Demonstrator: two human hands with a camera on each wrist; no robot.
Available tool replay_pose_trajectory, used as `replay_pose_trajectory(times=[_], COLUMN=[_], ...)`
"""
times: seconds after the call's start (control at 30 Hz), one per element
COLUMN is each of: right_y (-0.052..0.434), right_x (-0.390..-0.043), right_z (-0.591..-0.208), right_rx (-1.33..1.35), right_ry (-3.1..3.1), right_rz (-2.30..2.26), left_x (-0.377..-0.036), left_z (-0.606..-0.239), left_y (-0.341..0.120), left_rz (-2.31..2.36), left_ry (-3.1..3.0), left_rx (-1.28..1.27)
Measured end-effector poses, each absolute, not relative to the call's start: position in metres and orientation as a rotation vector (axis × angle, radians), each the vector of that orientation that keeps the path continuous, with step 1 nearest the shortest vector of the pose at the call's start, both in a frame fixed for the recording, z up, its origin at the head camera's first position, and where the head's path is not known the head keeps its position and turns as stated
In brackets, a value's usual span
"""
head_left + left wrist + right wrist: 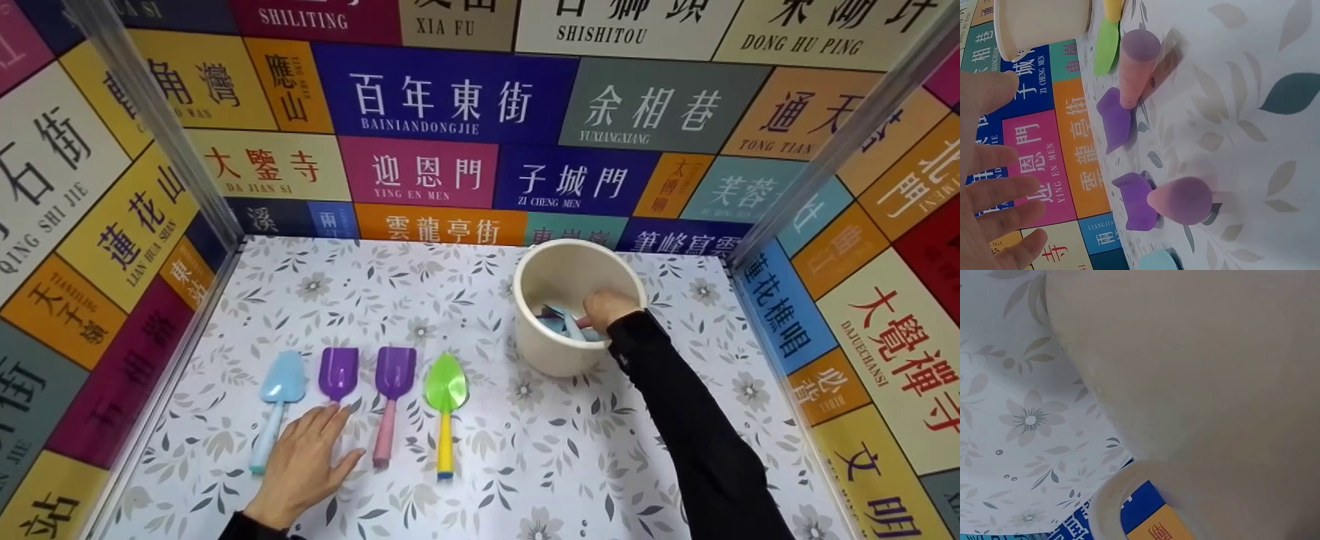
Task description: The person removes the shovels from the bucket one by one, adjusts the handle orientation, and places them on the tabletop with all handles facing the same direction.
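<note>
Four toy shovels lie in a row on the floral table: a light blue one (281, 384), an all-purple one (338, 373), a purple one with a pink handle (394, 379), and a green one with a yellow handle (445, 390). My left hand (307, 457) lies flat with straight, spread fingers (999, 216) over the all-purple shovel's handle (1182, 199). My right hand (607, 307) reaches into a cream bucket (551, 356), fingers curled on a blue shovel (559, 319) inside. The right wrist view shows only the bucket's outer wall (1213, 371).
Colourful sign-printed walls (442, 94) close in the table on three sides, with metal corner posts (150, 112). The bucket stands at the back right, close to the rear wall. Bare floral tabletop (555, 457) lies between the shovels and my right sleeve.
</note>
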State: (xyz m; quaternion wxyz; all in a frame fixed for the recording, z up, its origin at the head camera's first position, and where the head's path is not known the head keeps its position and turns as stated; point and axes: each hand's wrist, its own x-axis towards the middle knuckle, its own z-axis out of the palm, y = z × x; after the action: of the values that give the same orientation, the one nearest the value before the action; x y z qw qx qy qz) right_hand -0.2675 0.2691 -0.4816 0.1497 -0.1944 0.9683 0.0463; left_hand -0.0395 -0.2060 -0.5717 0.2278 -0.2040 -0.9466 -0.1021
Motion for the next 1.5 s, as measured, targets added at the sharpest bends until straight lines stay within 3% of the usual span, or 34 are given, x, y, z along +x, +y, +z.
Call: replay_pose_trajectory(times=[0.43,1.1,1.5], right_y=[0.266,0.292,0.353], right_x=[-0.265,-0.237,-0.186], right_z=[-0.48,-0.42,-0.421], right_rx=[-0.536,-0.513,-0.367], right_ry=[2.833,3.138,3.322], right_rz=[0.162,0.27,-0.368], left_x=[-0.038,-0.043,-0.038], left_z=[-0.571,-0.564,-0.566], left_y=[-0.206,-0.209,-0.21], left_rz=[-0.291,-0.302,-0.329], left_ry=[-2.588,-2.618,-2.602], left_rx=[-0.56,-0.539,-0.531])
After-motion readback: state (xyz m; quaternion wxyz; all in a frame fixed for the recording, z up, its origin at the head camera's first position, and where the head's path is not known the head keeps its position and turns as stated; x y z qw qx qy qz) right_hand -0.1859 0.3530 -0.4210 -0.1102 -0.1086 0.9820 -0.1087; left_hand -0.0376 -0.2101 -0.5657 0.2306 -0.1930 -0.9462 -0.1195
